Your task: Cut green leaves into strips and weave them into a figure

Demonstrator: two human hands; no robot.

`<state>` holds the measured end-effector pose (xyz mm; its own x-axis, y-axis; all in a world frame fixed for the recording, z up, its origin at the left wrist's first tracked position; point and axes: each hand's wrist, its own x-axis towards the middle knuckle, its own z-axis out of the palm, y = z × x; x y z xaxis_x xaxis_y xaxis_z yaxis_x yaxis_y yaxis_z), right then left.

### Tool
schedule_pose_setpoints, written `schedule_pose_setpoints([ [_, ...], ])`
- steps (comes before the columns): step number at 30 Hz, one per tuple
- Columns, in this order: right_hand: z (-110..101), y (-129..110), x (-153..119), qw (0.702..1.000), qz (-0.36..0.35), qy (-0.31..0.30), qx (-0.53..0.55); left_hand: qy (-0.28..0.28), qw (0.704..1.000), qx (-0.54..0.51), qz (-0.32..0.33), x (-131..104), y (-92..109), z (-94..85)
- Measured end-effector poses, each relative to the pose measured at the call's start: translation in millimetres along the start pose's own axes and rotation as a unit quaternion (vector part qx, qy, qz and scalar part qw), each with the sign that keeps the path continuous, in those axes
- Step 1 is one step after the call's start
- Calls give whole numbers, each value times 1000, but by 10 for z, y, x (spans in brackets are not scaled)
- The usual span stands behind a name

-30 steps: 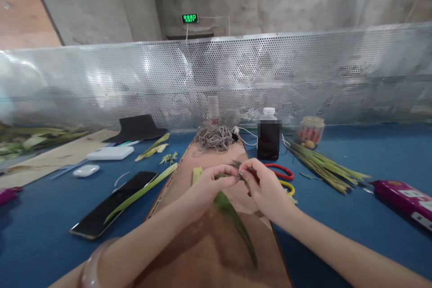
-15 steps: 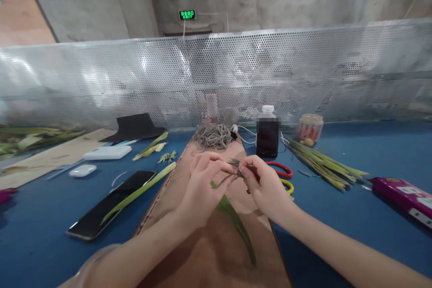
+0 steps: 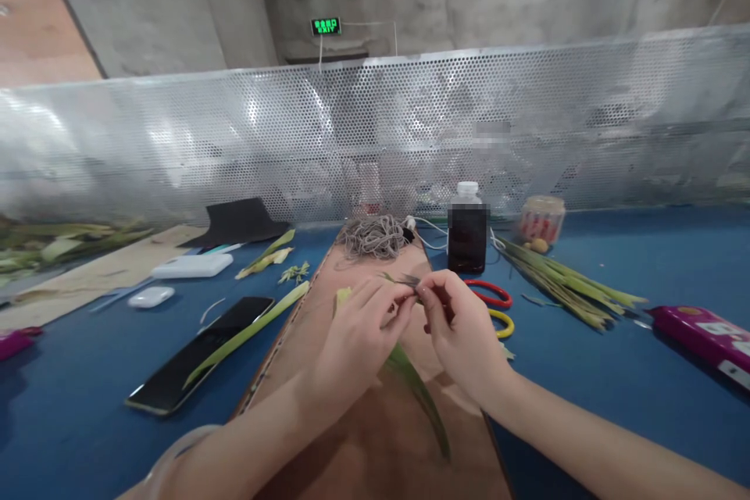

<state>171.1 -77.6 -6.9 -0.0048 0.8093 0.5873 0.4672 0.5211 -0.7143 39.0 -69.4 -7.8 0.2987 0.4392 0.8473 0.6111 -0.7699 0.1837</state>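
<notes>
My left hand (image 3: 360, 336) is closed in a pinch on a long green leaf (image 3: 419, 394), whose tapering end trails down toward me over the brown cardboard (image 3: 351, 437). A pale piece of leaf (image 3: 341, 298) shows behind its knuckles. Opposite it, my right hand (image 3: 460, 320) is pinched, its fingertips meeting the left ones at a thin part of the leaf. Grey pointed blades (image 3: 404, 279) show just beyond the fingertips. Past my right hand are a red loop handle (image 3: 493, 294) and a yellow one (image 3: 502, 323); whether they join those blades is hidden.
Grey cord (image 3: 375, 237) lies heaped at the cardboard's far end, beside a dark bottle (image 3: 467, 238). A leaf bundle (image 3: 562, 285), a jar (image 3: 542, 220) and a purple pack (image 3: 703, 336) are right. Left are a phone (image 3: 199, 355), a white case (image 3: 151, 297) and a perforated screen (image 3: 234, 141) behind.
My left fingers have drawn in closer to the right fingertips and closed more tightly. A pale leaf end now shows behind the left hand. The view has shifted slightly.
</notes>
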Motion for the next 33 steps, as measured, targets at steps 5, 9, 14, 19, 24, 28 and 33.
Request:
schedule_pose_setpoints([
  [5, 23, -15, -14, 1000, -6, 10, 6, 13, 1000, 6, 7, 26, 32, -16],
  [9, 17, -33, -17, 1000, -14, 12, 8, 16, 1000, 19, 18, 36, 46, -34],
  [14, 24, -38, -20, 999, -40, 20, 4, 26, 999, 27, 29, 44, 44, -36],
  [19, 24, -55, -25, 999, -29, 20, -7, 16, 999, 39, 34, 41, 39, -37],
  [24, 11, -49, -16, 1000, -2, 15, -11, 19, 999, 26, 5, 47, 42, -32],
  [28, 2, -28, -3, 1000, 4, 18, -1, 16, 998, -18, -56, 54, 59, -27],
  [33, -9, -27, 4, 1000, -2, 20, -6, -5, 988, -62, -143, 50, 57, -26],
])
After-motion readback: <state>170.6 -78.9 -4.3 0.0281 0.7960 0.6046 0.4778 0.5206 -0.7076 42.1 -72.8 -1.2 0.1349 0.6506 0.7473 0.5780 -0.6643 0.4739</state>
